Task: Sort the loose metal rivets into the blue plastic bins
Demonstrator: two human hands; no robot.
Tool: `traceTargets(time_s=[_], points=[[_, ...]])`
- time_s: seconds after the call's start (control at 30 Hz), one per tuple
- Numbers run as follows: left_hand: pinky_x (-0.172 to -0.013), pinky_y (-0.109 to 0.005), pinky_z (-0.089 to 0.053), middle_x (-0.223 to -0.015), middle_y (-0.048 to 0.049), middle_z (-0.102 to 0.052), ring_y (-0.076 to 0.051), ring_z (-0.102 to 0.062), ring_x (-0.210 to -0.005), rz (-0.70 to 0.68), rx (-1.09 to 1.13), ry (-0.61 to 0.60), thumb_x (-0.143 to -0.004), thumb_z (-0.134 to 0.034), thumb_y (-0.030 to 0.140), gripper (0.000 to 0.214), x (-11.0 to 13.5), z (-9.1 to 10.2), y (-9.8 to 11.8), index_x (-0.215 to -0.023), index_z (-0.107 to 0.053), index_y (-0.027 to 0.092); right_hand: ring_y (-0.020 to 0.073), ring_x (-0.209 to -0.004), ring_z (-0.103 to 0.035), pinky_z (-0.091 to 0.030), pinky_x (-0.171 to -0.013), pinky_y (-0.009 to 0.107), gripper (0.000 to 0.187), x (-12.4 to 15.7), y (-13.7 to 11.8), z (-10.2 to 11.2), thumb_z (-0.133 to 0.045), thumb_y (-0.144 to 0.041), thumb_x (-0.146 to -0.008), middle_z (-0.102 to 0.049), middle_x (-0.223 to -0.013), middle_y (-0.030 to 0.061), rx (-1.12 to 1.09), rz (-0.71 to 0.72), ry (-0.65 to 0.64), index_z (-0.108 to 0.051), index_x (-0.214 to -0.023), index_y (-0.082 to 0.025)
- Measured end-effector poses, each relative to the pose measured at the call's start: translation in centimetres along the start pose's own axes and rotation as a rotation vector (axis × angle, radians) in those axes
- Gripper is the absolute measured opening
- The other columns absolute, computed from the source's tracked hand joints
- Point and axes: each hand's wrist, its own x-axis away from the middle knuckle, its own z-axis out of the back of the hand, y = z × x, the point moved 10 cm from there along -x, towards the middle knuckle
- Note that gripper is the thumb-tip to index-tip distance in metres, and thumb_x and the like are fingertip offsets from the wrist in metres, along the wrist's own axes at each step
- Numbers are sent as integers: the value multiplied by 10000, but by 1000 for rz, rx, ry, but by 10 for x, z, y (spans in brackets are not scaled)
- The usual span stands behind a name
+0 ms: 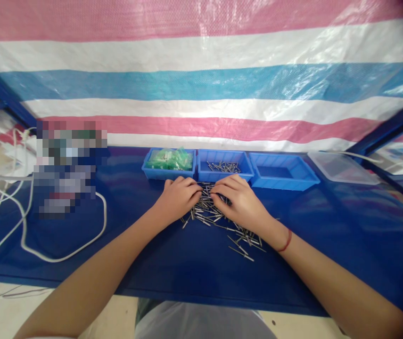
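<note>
A loose pile of silvery blind rivets (206,207) with long thin pins lies on the blue tabletop, spreading toward the front right. At the pile's left side rests my left hand (182,195), its fingers bent and pressed together among the rivets. Opposite it, my right hand (238,197) reaches in with thumb and forefinger tips close together. Only a small gap separates the two sets of fingertips, and rivets show in it. Whatever either hand pinches is hidden or too small to make out. Part of the pile is covered by my right hand and wrist.
Behind the hands stand three blue bins: one with green plastic packets (171,159), a middle bin (224,178) with more rivets, and a right bin (284,181). A clear plastic lid (342,167) lies farther right. White cables (60,259) loop across the left side.
</note>
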Motion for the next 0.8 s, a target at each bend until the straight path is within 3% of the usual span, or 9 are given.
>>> traceTargets(time_s=[0.3,0.5,0.8], points=[[-735,-337,-343,-1045,-34,-605,-228,-490,-971,94,119,-79,-913,-470,376,223,2,-9,-7,-936,-638,232,223,-917,-545,-421,-798,388,128,0,-4,-11,-542,-224,-867,-668,-914,71,-8,-22,-62,-668,-857,-203],[-757,-356,-346,-1050,-32,-587,-227,-479,-979,85,128,-106,-925,-455,356,209,4,-17,0,-908,-619,227,221,-919,-549,-415,-797,382,128,1,-1,-14,-542,-224,-869,-671,-915,70,-10,-26,-64,-668,-850,-203],[-824,-378,-291,-1021,-32,-643,-205,-514,-969,-12,59,78,-972,-378,312,225,5,6,17,-966,-577,208,214,-866,-562,-409,-773,373,156,2,4,-14,-503,-266,-906,-688,-907,56,-76,-93,-51,-642,-877,-202]])
